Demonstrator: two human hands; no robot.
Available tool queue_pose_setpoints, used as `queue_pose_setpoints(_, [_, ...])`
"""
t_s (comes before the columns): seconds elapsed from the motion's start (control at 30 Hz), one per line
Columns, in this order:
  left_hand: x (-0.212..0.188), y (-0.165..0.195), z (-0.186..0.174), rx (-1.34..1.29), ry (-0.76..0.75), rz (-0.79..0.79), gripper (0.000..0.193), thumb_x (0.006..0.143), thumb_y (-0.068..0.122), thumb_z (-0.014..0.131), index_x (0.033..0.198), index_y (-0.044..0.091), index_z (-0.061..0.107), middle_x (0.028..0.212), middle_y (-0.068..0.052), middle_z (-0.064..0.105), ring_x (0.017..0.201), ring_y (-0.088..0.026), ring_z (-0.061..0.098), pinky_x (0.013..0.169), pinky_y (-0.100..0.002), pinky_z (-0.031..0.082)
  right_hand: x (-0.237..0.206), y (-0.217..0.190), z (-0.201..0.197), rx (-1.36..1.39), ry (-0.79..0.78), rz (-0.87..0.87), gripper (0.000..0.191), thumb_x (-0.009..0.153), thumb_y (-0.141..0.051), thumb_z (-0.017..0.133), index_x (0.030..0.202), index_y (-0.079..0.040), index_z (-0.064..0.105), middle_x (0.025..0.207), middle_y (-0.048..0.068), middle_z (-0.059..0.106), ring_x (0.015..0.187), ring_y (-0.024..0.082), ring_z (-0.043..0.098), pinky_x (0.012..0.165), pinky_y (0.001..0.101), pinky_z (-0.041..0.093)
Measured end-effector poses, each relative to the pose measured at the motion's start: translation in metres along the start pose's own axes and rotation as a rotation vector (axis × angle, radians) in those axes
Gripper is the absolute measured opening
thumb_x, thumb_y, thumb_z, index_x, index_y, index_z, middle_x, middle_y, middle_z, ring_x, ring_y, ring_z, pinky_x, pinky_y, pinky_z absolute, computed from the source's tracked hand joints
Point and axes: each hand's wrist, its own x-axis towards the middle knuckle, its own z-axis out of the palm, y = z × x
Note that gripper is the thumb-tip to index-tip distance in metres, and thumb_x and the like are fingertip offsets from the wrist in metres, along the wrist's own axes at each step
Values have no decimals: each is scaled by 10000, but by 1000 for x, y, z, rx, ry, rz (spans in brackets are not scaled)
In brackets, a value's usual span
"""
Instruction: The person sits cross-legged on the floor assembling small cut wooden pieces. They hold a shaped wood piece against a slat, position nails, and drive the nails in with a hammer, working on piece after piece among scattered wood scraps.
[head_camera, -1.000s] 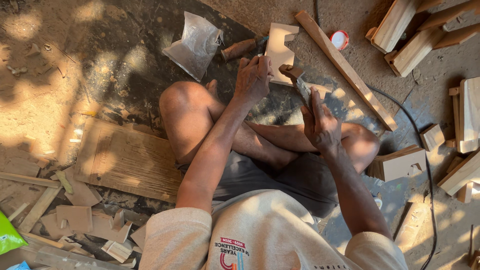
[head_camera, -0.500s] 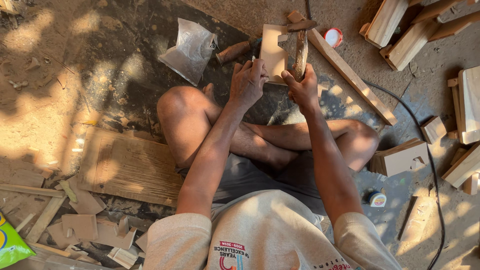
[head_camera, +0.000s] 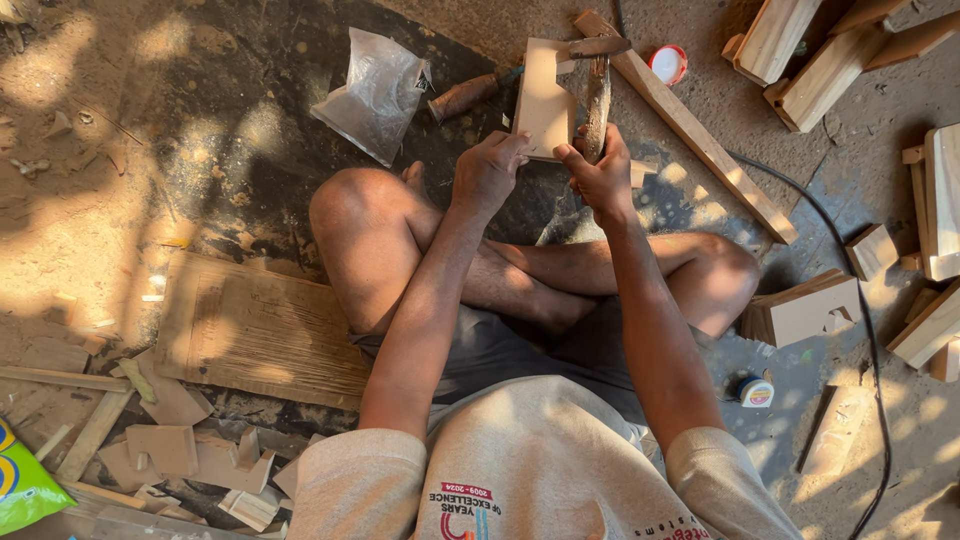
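Note:
I sit cross-legged on the ground. My left hand (head_camera: 487, 170) grips the lower edge of a pale notched wooden piece (head_camera: 543, 98) that stands in front of my knees. My right hand (head_camera: 602, 175) is closed on the wooden handle of a hammer (head_camera: 597, 85), held upright beside the piece, its metal head near the piece's top right corner. A second wooden tool handle (head_camera: 463, 97) lies on the ground just left of the piece.
A clear plastic bag (head_camera: 377, 92) lies far left of the piece. A long wooden strip (head_camera: 700, 140) runs diagonally on the right, with a red-rimmed lid (head_camera: 667, 63), wood blocks (head_camera: 803, 310), a black cable (head_camera: 850, 290), a small tape roll (head_camera: 755, 392). A plank (head_camera: 260, 330) and scraps (head_camera: 170, 450) lie left.
My right hand rose from near my knee with the hammer up to the wooden piece. My left hand has stayed on the piece, which now stands straighter.

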Motion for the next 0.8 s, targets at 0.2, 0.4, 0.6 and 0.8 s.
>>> queue_pose_setpoints(0.2, [3, -2, 1, 36, -31, -11, 289, 904, 112, 754, 1190, 128, 719, 963, -57, 733, 810, -222, 753, 684, -336, 621, -1, 3, -2, -30, -42, -87, 431, 957, -272, 817, 1161, -52, 508, 844, 9, 577, 581, 63, 559, 491, 230, 506])
queue_pose_setpoints(0.4, [3, -3, 1, 11, -33, -17, 276, 922, 106, 737, 1198, 111, 720, 974, -55, 742, 813, -203, 756, 688, -315, 626, 0, 3, -4, -54, -65, -50, 404, 953, -280, 799, 1144, -80, 505, 813, -2, 578, 574, 65, 573, 486, 230, 518])
queue_pose_setpoints(0.6, [0, -1, -2, -27, -11, -23, 336, 925, 125, 749, 1245, 97, 649, 1015, -84, 750, 840, -238, 768, 675, -341, 625, 0, 3, -5, 0, -88, -33, 406, 955, -281, 805, 1135, -73, 506, 809, -6, 570, 576, 61, 558, 481, 228, 497])
queue_pose_setpoints(0.8, [1, 3, -7, -53, -39, -56, 382, 921, 166, 766, 1254, 100, 590, 1019, -109, 746, 852, -263, 771, 683, -359, 625, 0, 5, -8, 27, -102, -31, 426, 952, -299, 806, 1156, -72, 508, 821, -7, 581, 576, 60, 557, 476, 226, 487])
